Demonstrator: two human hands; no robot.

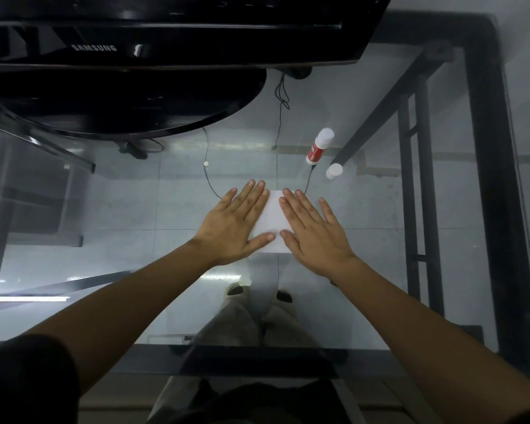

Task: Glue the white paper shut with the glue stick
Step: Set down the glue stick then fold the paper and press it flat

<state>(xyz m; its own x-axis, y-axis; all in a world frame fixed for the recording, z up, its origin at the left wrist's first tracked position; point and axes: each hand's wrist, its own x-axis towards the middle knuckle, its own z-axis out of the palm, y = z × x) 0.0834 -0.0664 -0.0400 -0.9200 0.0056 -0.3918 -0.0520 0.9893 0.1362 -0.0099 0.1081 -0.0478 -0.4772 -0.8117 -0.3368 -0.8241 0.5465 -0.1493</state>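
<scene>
A folded white paper lies flat on the glass table near its middle. My left hand rests palm down on the paper's left side, fingers spread. My right hand lies flat on its right side, fingers spread too; both hide most of the sheet. The glue stick, red label and white body, stands on the glass beyond the paper to the right. A small white cap stands by itself just right of the stick.
A black Samsung monitor with its round base fills the far left of the glass table. The table's black frame runs down the right. Cables and floor show through the glass.
</scene>
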